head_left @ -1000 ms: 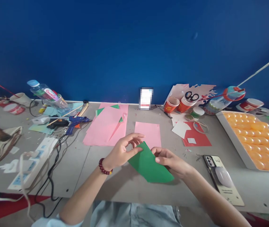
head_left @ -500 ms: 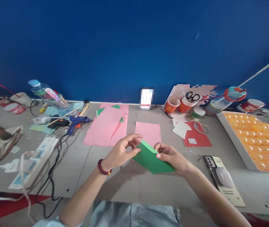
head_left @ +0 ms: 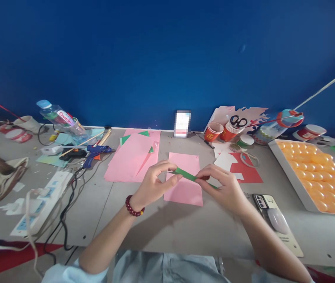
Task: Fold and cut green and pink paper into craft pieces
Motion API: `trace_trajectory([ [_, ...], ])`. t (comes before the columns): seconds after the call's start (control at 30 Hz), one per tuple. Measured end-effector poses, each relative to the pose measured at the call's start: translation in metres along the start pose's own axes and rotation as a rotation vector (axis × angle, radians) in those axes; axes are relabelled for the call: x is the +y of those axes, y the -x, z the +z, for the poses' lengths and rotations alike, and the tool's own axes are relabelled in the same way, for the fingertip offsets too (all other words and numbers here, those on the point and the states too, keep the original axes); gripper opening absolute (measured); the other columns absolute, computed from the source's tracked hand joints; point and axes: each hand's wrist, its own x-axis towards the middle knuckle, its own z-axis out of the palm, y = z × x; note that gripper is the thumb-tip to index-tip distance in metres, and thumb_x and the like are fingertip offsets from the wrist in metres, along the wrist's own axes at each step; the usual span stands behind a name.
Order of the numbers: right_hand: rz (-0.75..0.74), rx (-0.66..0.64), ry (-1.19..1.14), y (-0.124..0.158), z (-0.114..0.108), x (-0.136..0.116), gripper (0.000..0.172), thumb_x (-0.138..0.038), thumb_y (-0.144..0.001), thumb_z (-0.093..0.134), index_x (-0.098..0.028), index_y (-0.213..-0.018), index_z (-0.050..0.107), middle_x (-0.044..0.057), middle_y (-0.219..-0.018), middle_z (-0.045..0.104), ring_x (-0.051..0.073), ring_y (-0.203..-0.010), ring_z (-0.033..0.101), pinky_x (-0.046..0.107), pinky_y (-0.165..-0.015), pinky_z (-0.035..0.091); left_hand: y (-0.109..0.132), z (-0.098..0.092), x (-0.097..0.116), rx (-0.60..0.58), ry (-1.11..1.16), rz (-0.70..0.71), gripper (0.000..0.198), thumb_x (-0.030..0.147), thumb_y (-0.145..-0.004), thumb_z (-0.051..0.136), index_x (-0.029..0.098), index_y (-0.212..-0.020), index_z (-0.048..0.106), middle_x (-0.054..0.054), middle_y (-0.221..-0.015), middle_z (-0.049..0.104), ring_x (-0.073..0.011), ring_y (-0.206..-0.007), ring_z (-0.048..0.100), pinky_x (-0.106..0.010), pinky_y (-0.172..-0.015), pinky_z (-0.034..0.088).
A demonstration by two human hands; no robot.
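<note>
Fingers [head_left: 209,188] hold green paper [head_left: 186,174] over pink sheet [head_left: 185,194], phone [head_left: 290,240] nearby.

Craft wkshp: glue gun [head_left: 97,150], scissors [head_left: 238,121]

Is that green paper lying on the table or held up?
Held up: the left hand and the right hand pinch the green paper above the pink paper on the table.
</note>
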Motion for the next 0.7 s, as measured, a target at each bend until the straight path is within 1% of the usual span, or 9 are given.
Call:
trace_trajectory([
  [0.07, -0.083, 0.068, 0.101, -0.003, 0.000, -0.002, 0.008, -0.023, -0.086, 0.057, -0.023, -0.085, 0.064, 0.004, -0.080, 0.067, 0.017, -0.074, 0.060, 0.029, -0.065, 0.048, -0.003, 0.003, 0.003, 0.030, 0.001, 0.074, 0.013, 0.030, -0.086, 0.059, 0.019, -0.086, 0.065, -0.005, -0.088, 0.065, -0.0171, -0.085, 0.060, -0.027, -0.069, 0.051],
  [0.17, -0.117, 0.144, 0.213, -0.006, 0.006, 0.000, 0.008, -0.019, -0.085, 0.057, -0.023, -0.082, 0.064, 0.003, -0.075, 0.066, 0.017, -0.072, 0.059, 0.030, -0.065, 0.047, -0.005, 0.009, -0.003, 0.125, -0.072, 0.180, 0.011, 0.026, -0.088, 0.058, 0.019, -0.085, 0.065, -0.004, -0.084, 0.066, -0.0158, -0.082, 0.060, -0.029, -0.074, 0.050],
  [0.27, -0.083, 0.145, 0.180, -0.009, 0.015, 0.006, 0.010, -0.017, -0.085, 0.055, -0.023, -0.083, 0.063, 0.003, -0.075, 0.065, 0.017, -0.072, 0.059, 0.029, -0.063, 0.047, -0.007, 0.016, -0.019, 0.228, -0.197, 0.305, 0.008, 0.022, -0.088, 0.058, 0.019, -0.087, 0.066, -0.004, -0.085, 0.065, -0.0159, -0.083, 0.059, -0.032, -0.076, 0.049],
  [0.37, -0.099, 0.097, 0.107, -0.012, 0.024, 0.014, 0.011, -0.016, -0.085, 0.054, -0.022, -0.083, 0.062, 0.003, -0.078, 0.065, 0.015, -0.072, 0.060, 0.027, -0.063, 0.049, -0.008, 0.020, -0.036, 0.274, -0.321, 0.468, 0.008, 0.019, -0.087, 0.060, 0.022, -0.092, 0.066, -0.003, -0.087, 0.066, -0.0159, -0.085, 0.059, -0.033, -0.078, 0.047],
  [0.43, -0.167, 0.105, 0.134, -0.014, 0.029, 0.020, 0.011, -0.015, -0.085, 0.053, -0.022, -0.083, 0.061, 0.003, -0.078, 0.066, 0.015, -0.071, 0.060, 0.028, -0.064, 0.049, -0.008, 0.020, -0.045, 0.302, -0.420, 0.582, 0.013, 0.016, -0.085, 0.062, 0.023, -0.095, 0.066, -0.002, -0.087, 0.066, -0.0161, -0.086, 0.058, -0.033, -0.076, 0.047],
  [0.5, -0.282, 0.177, 0.264, -0.015, 0.033, 0.025, 0.012, -0.014, -0.085, 0.054, -0.023, -0.082, 0.061, 0.002, -0.077, 0.066, 0.015, -0.072, 0.059, 0.029, -0.066, 0.047, -0.006, 0.018, -0.052, 0.334, -0.541, 0.682, 0.018, 0.014, -0.084, 0.064, 0.024, -0.098, 0.065, -0.002, -0.088, 0.067, -0.0164, -0.086, 0.059, -0.033, -0.076, 0.048],
  [0.57, -0.424, 0.232, 0.436, -0.014, 0.037, 0.033, 0.013, -0.012, -0.084, 0.055, -0.023, -0.082, 0.061, 0.002, -0.077, 0.066, 0.016, -0.075, 0.059, 0.031, -0.070, 0.046, -0.002, 0.016, -0.058, 0.344, -0.669, 0.771, 0.021, 0.012, -0.083, 0.064, 0.023, -0.101, 0.064, -0.002, -0.089, 0.068, -0.0169, -0.089, 0.060, -0.033, -0.078, 0.049],
  [0.6, -0.487, 0.231, 0.505, -0.012, 0.039, 0.037, 0.014, -0.011, -0.084, 0.056, -0.024, -0.083, 0.062, 0.002, -0.079, 0.067, 0.017, -0.077, 0.059, 0.032, -0.073, 0.045, 0.000, 0.015, -0.062, 0.334, -0.727, 0.809, 0.022, 0.010, -0.083, 0.063, 0.022, -0.101, 0.064, -0.002, -0.090, 0.068, -0.0171, -0.091, 0.061, -0.034, -0.080, 0.049],
  [0.7, -0.578, 0.138, 0.601, -0.002, 0.049, 0.056, 0.014, -0.011, -0.086, 0.054, -0.022, -0.087, 0.063, 0.003, -0.083, 0.067, 0.017, -0.082, 0.057, 0.033, -0.076, 0.043, 0.007, 0.015, -0.077, 0.231, -0.869, 0.886, 0.020, 0.007, -0.084, 0.060, 0.017, -0.102, 0.064, -0.005, -0.096, 0.069, -0.0181, -0.098, 0.061, -0.035, -0.086, 0.050],
])
